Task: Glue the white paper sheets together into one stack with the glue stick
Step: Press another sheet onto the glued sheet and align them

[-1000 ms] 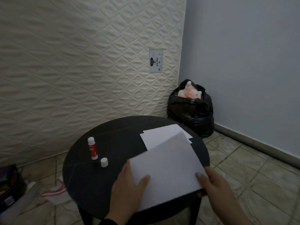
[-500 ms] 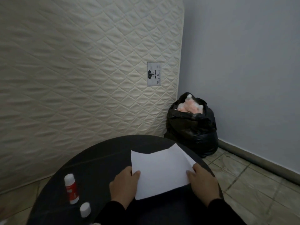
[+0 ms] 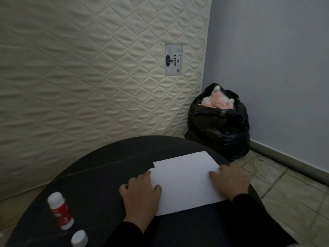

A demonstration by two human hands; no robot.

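Observation:
White paper sheets (image 3: pixel 185 180) lie stacked flat on the round black table (image 3: pixel 99 175), the top sheet slightly offset from the one under it. My left hand (image 3: pixel 140 195) rests palm down on the stack's left edge. My right hand (image 3: pixel 229 180) presses flat on its right edge. Neither hand grips anything. The glue stick (image 3: pixel 60 210), white with a red label, stands uncapped at the table's front left. Its white cap (image 3: pixel 79 238) sits just in front of it.
A quilted cream mattress (image 3: pixel 89 68) leans against the wall behind the table. A black rubbish bag (image 3: pixel 219 129) filled with pink and white stuff stands in the corner on the tiled floor (image 3: pixel 293 202). A grey wall (image 3: pixel 276 68) runs along the right.
The sheet I held tilted above the table now lies flat on the other sheets, and both hands have gone from holding it to pressing on it. My view has tilted upward.

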